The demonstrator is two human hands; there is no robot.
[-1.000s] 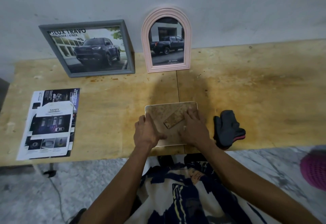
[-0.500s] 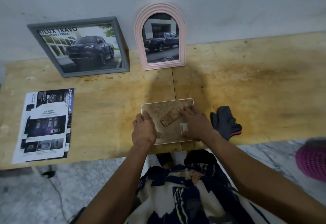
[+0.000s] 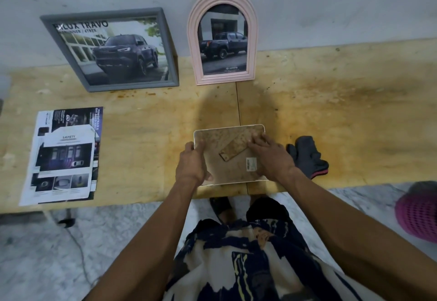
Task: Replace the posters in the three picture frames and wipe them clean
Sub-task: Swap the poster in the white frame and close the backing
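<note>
Since a moment ago our right hand point(image 3: 272, 156) has slid up onto the face-down frame point(image 3: 228, 156), fingers flat across its backing. Our left hand point(image 3: 192, 162) grips its left edge, cloth point(image 3: 307, 156) just right of our hands.

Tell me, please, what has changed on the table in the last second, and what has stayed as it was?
Almost nothing moved. The left hand keeps its grip on the left edge of the face-down frame, and the right hand stays pressed on its back, fingers near the stand. The grey frame, pink frame, leaflets and cloth lie as before; only the camera shifted.
</note>
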